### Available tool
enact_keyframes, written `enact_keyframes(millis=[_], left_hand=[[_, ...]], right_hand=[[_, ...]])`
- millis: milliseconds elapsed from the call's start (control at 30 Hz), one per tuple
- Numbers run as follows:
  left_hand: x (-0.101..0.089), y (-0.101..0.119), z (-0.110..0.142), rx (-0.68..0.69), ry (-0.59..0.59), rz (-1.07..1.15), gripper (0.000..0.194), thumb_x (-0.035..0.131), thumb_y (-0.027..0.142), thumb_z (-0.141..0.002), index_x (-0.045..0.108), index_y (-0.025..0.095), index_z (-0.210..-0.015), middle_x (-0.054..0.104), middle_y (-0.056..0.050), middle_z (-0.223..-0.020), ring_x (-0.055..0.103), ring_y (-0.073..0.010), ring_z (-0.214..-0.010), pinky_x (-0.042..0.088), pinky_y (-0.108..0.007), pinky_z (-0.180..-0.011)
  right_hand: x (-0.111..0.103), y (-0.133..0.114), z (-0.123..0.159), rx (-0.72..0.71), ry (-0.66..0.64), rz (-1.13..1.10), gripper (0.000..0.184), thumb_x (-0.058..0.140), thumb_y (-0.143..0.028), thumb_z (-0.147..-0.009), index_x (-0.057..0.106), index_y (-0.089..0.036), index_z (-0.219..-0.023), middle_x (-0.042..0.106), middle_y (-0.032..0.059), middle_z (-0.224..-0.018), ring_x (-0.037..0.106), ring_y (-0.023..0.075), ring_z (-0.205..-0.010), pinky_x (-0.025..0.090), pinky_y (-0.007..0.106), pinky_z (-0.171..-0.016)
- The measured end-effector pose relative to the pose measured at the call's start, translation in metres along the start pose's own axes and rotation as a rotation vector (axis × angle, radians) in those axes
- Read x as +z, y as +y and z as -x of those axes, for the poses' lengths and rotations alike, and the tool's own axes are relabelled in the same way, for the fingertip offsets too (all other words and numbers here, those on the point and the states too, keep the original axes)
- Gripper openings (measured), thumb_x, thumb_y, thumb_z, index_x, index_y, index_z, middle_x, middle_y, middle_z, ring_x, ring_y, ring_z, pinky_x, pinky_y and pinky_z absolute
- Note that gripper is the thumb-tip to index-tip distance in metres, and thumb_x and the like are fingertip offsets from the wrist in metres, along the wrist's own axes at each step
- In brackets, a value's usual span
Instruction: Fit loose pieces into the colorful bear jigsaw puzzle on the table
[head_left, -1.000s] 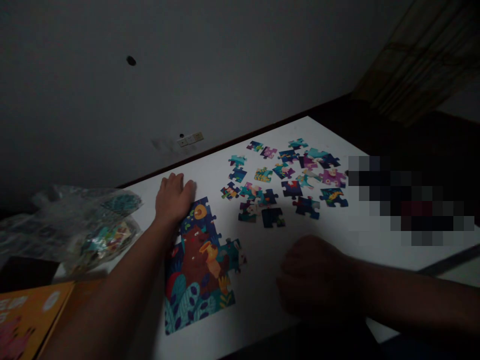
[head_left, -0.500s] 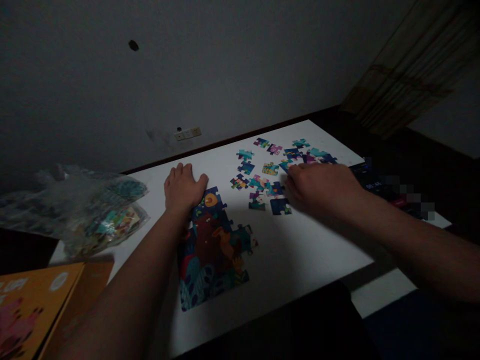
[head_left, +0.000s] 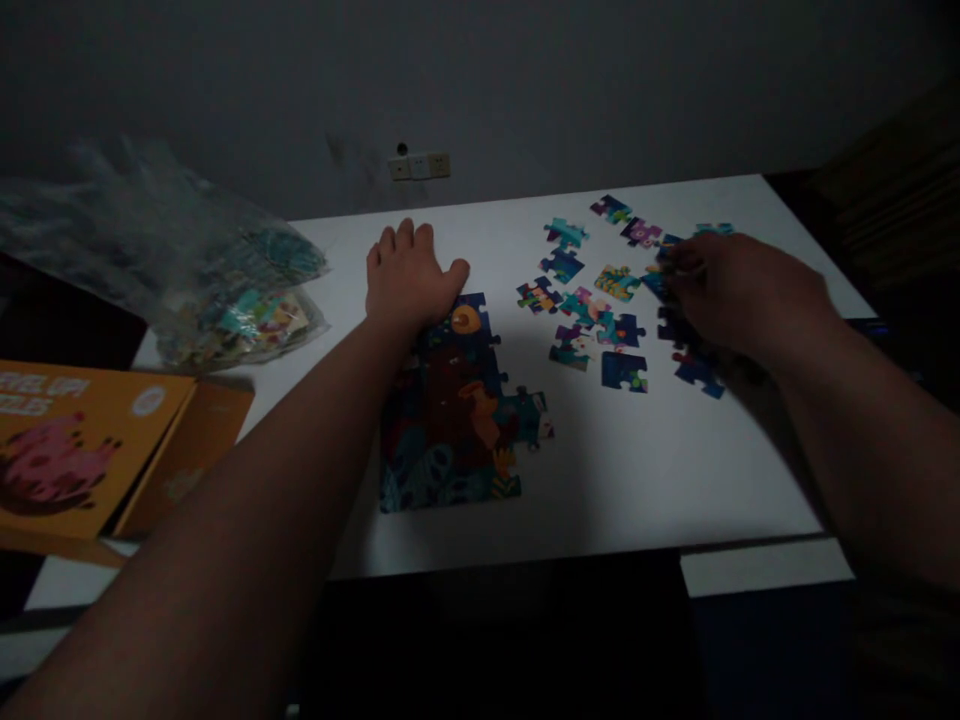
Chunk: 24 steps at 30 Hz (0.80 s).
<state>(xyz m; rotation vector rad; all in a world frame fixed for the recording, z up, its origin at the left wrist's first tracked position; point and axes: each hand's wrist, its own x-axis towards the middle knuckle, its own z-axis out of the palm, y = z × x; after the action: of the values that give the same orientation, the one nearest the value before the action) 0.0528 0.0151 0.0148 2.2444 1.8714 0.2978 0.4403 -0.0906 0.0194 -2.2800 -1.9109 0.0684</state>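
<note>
A partly joined jigsaw with a brown bear and a yellow moon lies on the white table. My left hand rests flat at its top left corner, fingers stretched out, holding nothing. Several loose colourful pieces are scattered to the right of it. My right hand hovers over the right part of that scatter, fingers curled down onto the pieces near a dark blue piece. The dim light hides whether it grips one.
A clear plastic bag with more puzzle pieces lies at the table's left end. An orange puzzle box sits at the near left. A wall socket is behind the table. The table's near edge drops to a dark floor.
My right hand has gone from the near table edge out to the loose pieces and on to their right side. My left hand has stayed on the puzzle. The camera view has tilted down and turned.
</note>
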Motion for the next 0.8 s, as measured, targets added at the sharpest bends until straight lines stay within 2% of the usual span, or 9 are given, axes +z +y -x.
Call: enact_keyframes(millis=[67,133,200,267,400,500,600,700,800], left_hand=[[0.000,0.000,0.000,0.003,0.009,0.007,0.092,0.046,0.063,-0.102,0.053,0.024,-0.184,0.042,-0.014,-0.201,0.028,-0.0509,-0.189,0.019,-0.070,-0.156],[0.001,-0.001,-0.002,0.007,0.025,0.015,0.089,0.047,0.063,-0.101,0.058,0.023,-0.180,0.046,-0.015,-0.198,0.032,-0.0504,-0.187,0.022,-0.068,-0.156],[0.002,-0.003,-0.003,0.012,0.041,0.016,0.086,0.048,0.065,-0.100,0.061,0.026,-0.177,0.049,-0.014,-0.196,0.035,-0.0498,-0.185,0.024,-0.068,-0.156],[0.002,-0.003,-0.004,0.011,0.043,0.016,0.084,0.048,0.065,-0.101,0.061,0.029,-0.176,0.051,-0.012,-0.194,0.036,-0.0498,-0.184,0.025,-0.069,-0.155],[0.001,-0.003,-0.005,0.013,0.035,0.024,0.083,0.051,0.062,-0.101,0.061,0.028,-0.177,0.052,-0.014,-0.193,0.034,-0.0525,-0.184,0.027,-0.072,-0.153],[-0.001,-0.004,-0.006,0.020,0.054,0.042,0.082,0.054,0.062,-0.099,0.064,0.027,-0.173,0.056,-0.017,-0.189,0.038,-0.0552,-0.181,0.030,-0.077,-0.150],[-0.001,-0.005,-0.009,0.033,0.067,0.038,0.079,0.056,0.062,-0.098,0.068,0.027,-0.168,0.061,-0.019,-0.184,0.048,-0.0569,-0.173,0.037,-0.080,-0.145],[-0.002,-0.005,-0.010,0.042,0.069,0.024,0.075,0.058,0.062,-0.098,0.071,0.027,-0.163,0.064,-0.020,-0.180,0.053,-0.0576,-0.168,0.041,-0.081,-0.142],[-0.002,-0.005,-0.011,0.037,0.070,0.016,0.075,0.057,0.061,-0.098,0.071,0.024,-0.162,0.064,-0.023,-0.179,0.053,-0.0579,-0.167,0.042,-0.080,-0.141]], right_hand=[[0.001,0.004,-0.004,-0.034,0.011,-0.084,0.038,0.071,-0.056,-0.103,0.081,-0.033,-0.132,0.083,0.0181,-0.121,0.070,0.0405,-0.102,0.058,0.062,-0.089],[0.000,0.005,-0.006,-0.048,0.009,-0.125,0.044,0.074,-0.051,-0.102,0.081,-0.025,-0.136,0.085,0.0212,-0.120,0.071,0.0384,-0.100,0.057,0.058,-0.091],[-0.003,0.003,-0.006,-0.066,-0.005,-0.137,0.050,0.077,-0.048,-0.101,0.081,-0.016,-0.140,0.085,0.0264,-0.124,0.073,0.0394,-0.103,0.058,0.058,-0.095],[-0.006,0.001,-0.004,-0.100,-0.025,-0.151,0.055,0.080,-0.047,-0.100,0.081,-0.013,-0.144,0.085,0.0287,-0.130,0.075,0.0411,-0.108,0.059,0.060,-0.100],[-0.008,-0.002,-0.001,-0.088,-0.058,-0.241,0.057,0.083,-0.039,-0.097,0.080,-0.017,-0.149,0.087,0.0214,-0.133,0.080,0.0377,-0.111,0.063,0.057,-0.104],[-0.002,0.000,-0.001,-0.088,-0.034,-0.336,0.059,0.084,-0.033,-0.093,0.079,-0.023,-0.150,0.087,0.0165,-0.135,0.083,0.0360,-0.114,0.067,0.055,-0.106],[0.006,0.001,-0.003,-0.099,-0.002,-0.388,0.061,0.086,-0.027,-0.088,0.077,-0.025,-0.149,0.087,0.0151,-0.136,0.084,0.0370,-0.118,0.068,0.056,-0.107],[0.007,-0.003,-0.003,-0.123,0.033,-0.395,0.064,0.085,-0.021,-0.085,0.077,-0.025,-0.148,0.086,0.0141,-0.130,0.084,0.0370,-0.113,0.068,0.056,-0.106],[-0.002,-0.013,0.002,-0.169,0.124,-0.400,0.053,0.082,-0.022,-0.089,0.081,-0.027,-0.142,0.086,0.0147,-0.132,0.083,0.0381,-0.112,0.068,0.058,-0.106]])
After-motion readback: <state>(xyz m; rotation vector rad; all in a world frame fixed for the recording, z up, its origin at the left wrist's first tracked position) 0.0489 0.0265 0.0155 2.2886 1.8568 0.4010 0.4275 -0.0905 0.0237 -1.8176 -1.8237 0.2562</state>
